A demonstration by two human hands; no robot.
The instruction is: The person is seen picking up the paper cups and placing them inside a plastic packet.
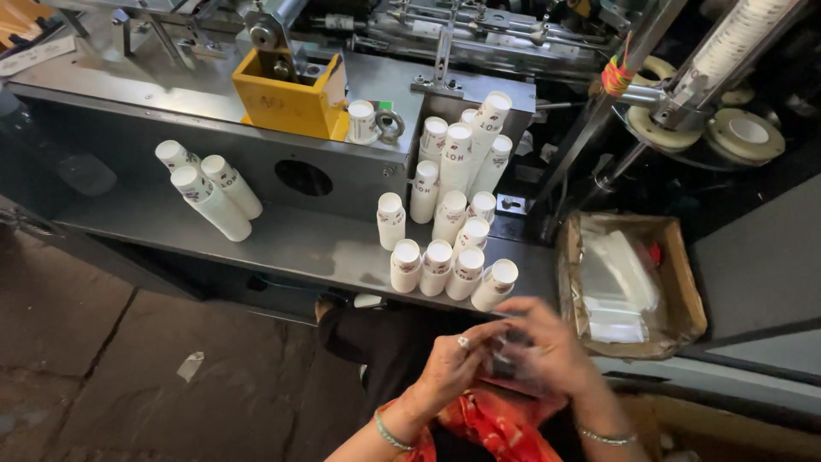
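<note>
Clear plastic bag (506, 359) sits blurred between both hands. Left hand (453, 364) and right hand (552, 346) pinch it together, near stacked paper cups (453, 269)

green bangle, silver bracelet, finger ring, red-orange garment

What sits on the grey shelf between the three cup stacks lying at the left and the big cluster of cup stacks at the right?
Nothing: in the head view the grey shelf is bare between the three lying stacks and the cluster of cup stacks. Behind that gap, the machine panel shows a dark round hole.

Brown box (684, 291) of clear bags (617, 291), right
</note>
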